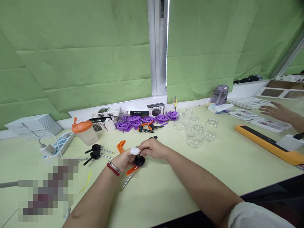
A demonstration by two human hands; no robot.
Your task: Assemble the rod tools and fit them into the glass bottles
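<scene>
My left hand [125, 159], with a white cover on one finger, closes round a black round part [139, 161]. A metal rod [127, 182] and an orange ridged piece [132, 170] stick out below it. My right hand [153, 148] pinches at the top of the same part, its fingertips meeting those of the left; what lies between the fingertips is hidden. Beyond the left hand rests an orange bent piece [121, 146]. To its left lie black parts with metal rods [95, 152]. Further back are similar black and orange parts [149, 126].
Purple spoked pieces [134, 119] and small boxes [155, 110] line the wall. Clear jars [193, 139] stand right of centre. At left are an orange-lidded cup [86, 133] and a power strip [64, 142]. A co-worker's hand [275, 112] reaches in beyond a yellow-black bar [263, 142].
</scene>
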